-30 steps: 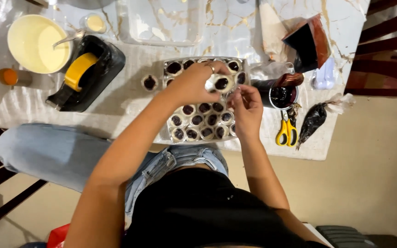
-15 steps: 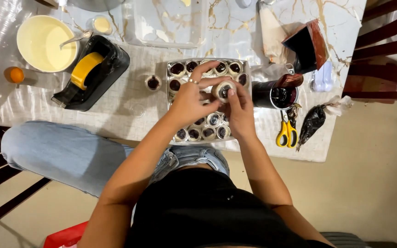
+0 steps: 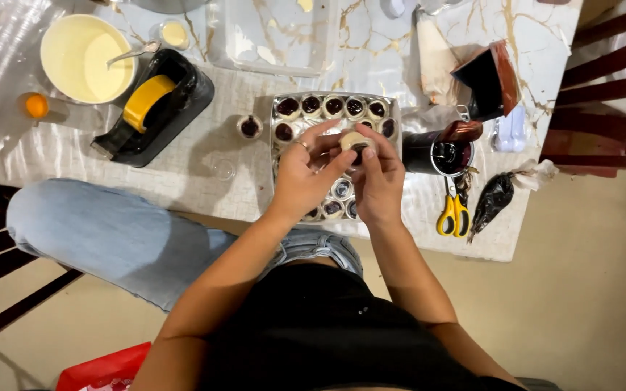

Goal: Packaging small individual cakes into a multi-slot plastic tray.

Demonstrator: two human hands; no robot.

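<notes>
Beneath the left hand [image 3: 300, 177] and right hand [image 3: 380, 181] lies a glossy clear plastic tray [image 3: 394, 108]; right of them, yellow-handled metal scissors [image 3: 453, 213]; the marbled desk [image 3: 371, 43] under crinkled plastic shines.

1. Left hand [image 3: 306, 174] and right hand [image 3: 378, 177], apart a second ago, now meet over the tray [image 3: 393, 108].
2. Small cup [image 3: 356, 141] is lifted clear of the tray rows, now pinched between both hands' fingers [image 3: 327, 165].
3. Right hand moves up from the tray's lower rows to mid-tray.
</notes>
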